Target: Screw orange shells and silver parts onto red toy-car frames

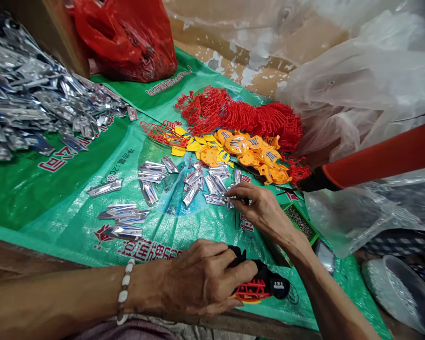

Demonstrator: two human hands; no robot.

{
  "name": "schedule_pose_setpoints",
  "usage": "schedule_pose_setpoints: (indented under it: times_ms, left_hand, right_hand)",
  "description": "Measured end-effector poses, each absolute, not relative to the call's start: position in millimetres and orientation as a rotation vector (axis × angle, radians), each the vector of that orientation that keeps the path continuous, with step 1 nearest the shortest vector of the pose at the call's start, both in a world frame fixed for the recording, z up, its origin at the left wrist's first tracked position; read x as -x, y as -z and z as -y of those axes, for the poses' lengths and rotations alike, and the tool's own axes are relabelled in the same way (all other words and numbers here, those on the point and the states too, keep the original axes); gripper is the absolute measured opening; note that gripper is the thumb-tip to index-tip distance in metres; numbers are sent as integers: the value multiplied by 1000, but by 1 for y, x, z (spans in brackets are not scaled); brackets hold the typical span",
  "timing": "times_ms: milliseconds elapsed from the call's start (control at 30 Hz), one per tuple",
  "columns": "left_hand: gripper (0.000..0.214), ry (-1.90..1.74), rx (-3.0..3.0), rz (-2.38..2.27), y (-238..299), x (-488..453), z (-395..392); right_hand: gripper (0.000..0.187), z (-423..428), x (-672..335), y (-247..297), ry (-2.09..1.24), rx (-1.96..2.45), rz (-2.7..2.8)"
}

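My left hand (208, 274), with a white bead bracelet on its wrist, is closed around a black toy part (264, 271) at the table's front edge. A red lattice frame (253, 289) and a yellow edge show on that part; my fingers cover the rest. Farther back, my right hand (258, 205) has thumb and forefinger pinched on a small silver piece (230, 203), mostly hidden by the fingertips. Beside those fingertips lie several loose silver pieces (193, 182) with blue markings. Another group of silver pieces (125, 217) lies to the left.
Red lattice parts (248, 115) and orange-yellow pieces (258, 151) are heaped behind. A large silver heap (31, 99) and red plastic bag (127, 42) stand left. At right are a red electric screwdriver (382, 156), a green-rimmed box of screws (299, 222) and a clear tub (396, 288).
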State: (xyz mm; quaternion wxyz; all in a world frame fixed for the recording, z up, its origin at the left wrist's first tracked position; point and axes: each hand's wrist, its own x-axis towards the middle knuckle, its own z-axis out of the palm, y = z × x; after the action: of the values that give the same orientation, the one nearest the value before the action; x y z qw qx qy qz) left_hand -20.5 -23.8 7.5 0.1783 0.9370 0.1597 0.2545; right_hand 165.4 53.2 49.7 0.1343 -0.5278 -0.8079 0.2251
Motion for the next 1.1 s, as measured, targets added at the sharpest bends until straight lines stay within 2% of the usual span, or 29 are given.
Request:
schedule_pose_setpoints:
  times_ms: [300,433,533,633,700,900,1100]
  left_hand:
    - [29,-751,-2661,-427,-10,19,22]
    - [28,-769,-2663,-420,-11,19,22]
    - [27,-799,-2669,-409,-9,20,23]
    - [26,-815,-2683,-421,-9,21,23]
    - [24,-810,-2686,-433,-10,21,23]
    - [23,-803,-2676,-433,-8,20,23]
    - [20,-833,-2675,-426,-10,21,23]
  right_hand:
    - [7,-47,-148,-37,-636,1674,2357]
    - [20,-44,-140,-43,-742,1702,2358]
    - [14,-45,-138,-50,-742,1654,2359]
    - [30,-48,-139,-54,-796,1407,2547]
    - [33,-50,-139,-53,-828,1257,2695]
    - [15,-48,-144,-49,-747,1330,2718]
    - [18,-33,-155,-41,-658,1432,2596]
